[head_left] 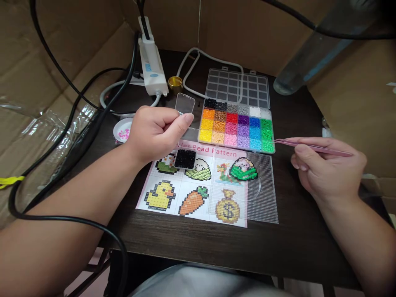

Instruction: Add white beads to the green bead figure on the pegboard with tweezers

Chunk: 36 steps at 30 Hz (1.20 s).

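Your right hand is near the table's right edge, curled, pinching pink tweezers that point left. The tips touch the bead box at its green corner. Your left hand reaches across from the left, fingers bent, thumb and finger closed on something thin; you cannot tell what. Just under it sits a small tray of black beads on the pattern sheet. The sheet shows six pictures; your hand hides part of one. A clear pegboard covers the sheet's right side. The box has four rows of six colors, with its lid open behind.
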Tool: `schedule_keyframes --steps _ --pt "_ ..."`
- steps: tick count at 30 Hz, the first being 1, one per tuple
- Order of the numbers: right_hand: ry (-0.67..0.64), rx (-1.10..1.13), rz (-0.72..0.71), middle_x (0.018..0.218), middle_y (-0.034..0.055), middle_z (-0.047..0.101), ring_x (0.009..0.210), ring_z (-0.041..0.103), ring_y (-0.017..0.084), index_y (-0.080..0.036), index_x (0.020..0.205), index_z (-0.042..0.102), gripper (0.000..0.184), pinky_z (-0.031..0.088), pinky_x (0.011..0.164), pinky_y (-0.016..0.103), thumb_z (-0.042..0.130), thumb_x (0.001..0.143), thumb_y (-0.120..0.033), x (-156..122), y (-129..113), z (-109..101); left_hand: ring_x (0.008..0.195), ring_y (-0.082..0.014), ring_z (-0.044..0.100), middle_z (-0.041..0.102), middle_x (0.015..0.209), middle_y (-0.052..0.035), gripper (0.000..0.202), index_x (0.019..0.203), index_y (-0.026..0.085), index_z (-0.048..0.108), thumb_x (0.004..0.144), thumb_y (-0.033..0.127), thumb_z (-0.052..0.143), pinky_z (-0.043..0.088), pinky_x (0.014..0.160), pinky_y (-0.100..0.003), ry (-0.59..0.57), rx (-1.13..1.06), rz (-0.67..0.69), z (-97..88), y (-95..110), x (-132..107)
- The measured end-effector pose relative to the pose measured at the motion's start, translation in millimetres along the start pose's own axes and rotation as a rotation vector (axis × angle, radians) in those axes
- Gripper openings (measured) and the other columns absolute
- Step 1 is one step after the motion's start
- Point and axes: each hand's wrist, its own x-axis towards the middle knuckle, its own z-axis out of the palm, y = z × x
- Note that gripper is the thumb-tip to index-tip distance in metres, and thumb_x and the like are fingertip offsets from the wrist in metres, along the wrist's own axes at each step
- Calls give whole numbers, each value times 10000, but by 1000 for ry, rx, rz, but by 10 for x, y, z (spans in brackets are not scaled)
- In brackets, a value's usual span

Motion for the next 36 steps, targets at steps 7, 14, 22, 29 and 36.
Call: schedule_keyframes --steps 7,14,22,29,36 --pt "8 68 26 862 102 806 433 495 100 -189 819 821 91 330 414 298 814 744 -139 5 0 -12 431 -56 167 184 480 49 560 501 175 246 921 286 600 153 400 -271 5 -16 -16 16 -14 -7" --pt "16 109 35 860 112 807 439 501 97 -173 805 817 90 333 427 294 822 728 -127 10 -1 -23 451 -66 171 180 477 48 568 505 177 224 918 318 587 164 430 -288 -1 3 -74 26 -10 -17" --pt "21 154 66 847 115 806 411 470 82 -172 785 809 98 312 415 281 843 696 -148 43 17 -27 452 -74 179 190 468 44 549 504 179 234 901 313 589 167 433 -293 -11 4 -96 23 22 -11" --pt "16 131 63 849 110 808 415 460 82 -192 769 801 101 306 407 278 858 686 -188 54 18 -29 444 -77 185 199 451 38 565 491 179 243 898 348 596 159 425 -300 -11 -9 -86 30 8 -6" --pt "10 146 -24 817 147 800 376 437 70 -142 752 795 121 281 375 272 874 672 -187 114 34 -10 461 -95 180 164 473 26 606 498 192 205 928 426 561 151 466 -334 -40 -27 -111 58 2 -22"
